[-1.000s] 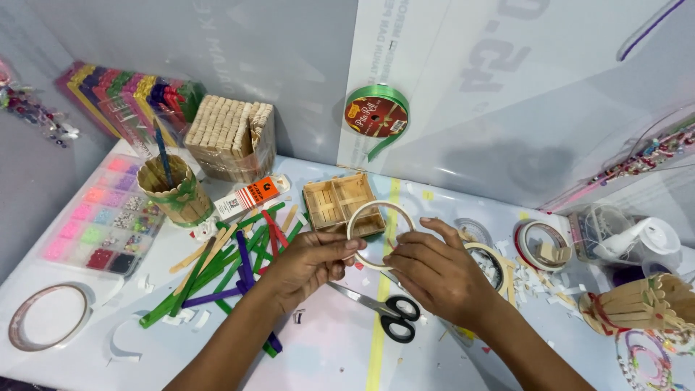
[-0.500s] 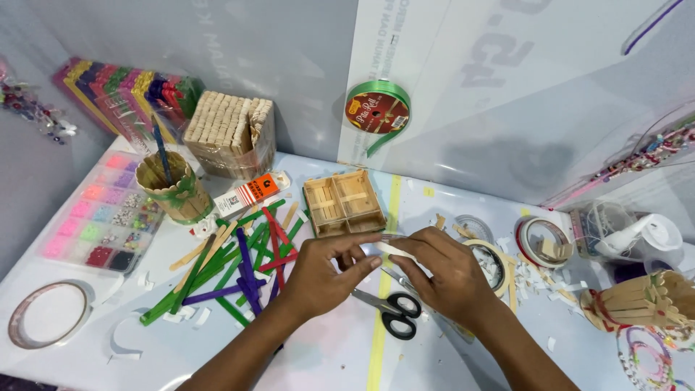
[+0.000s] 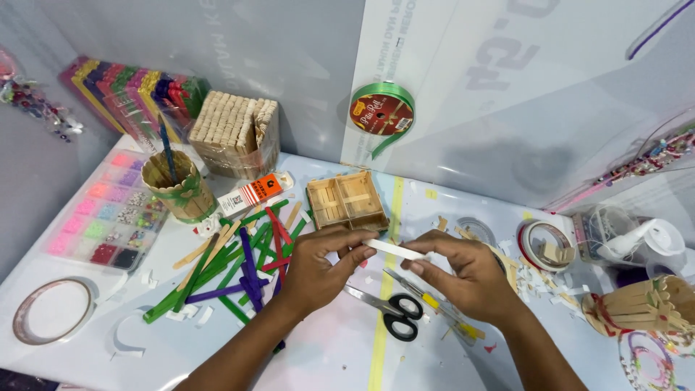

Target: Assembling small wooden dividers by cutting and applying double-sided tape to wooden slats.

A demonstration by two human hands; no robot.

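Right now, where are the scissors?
In the head view the black-handled scissors lie flat on the white table, low and near the middle. They sit just below the left hand and the right hand, beside the yellow stripe.

White worktable (image 3: 87,340) with a yellow centre stripe (image 3: 384,340), grey-white panel walls (image 3: 289,65) behind, soft even light

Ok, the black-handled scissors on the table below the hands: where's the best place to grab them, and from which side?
Probably by the handle loops of the scissors, coming from the near edge of the table. They lie flat, nearly closed, loops toward the person and blades pointing away under the left hand. The right hand is closer, but both pinch a white strip.
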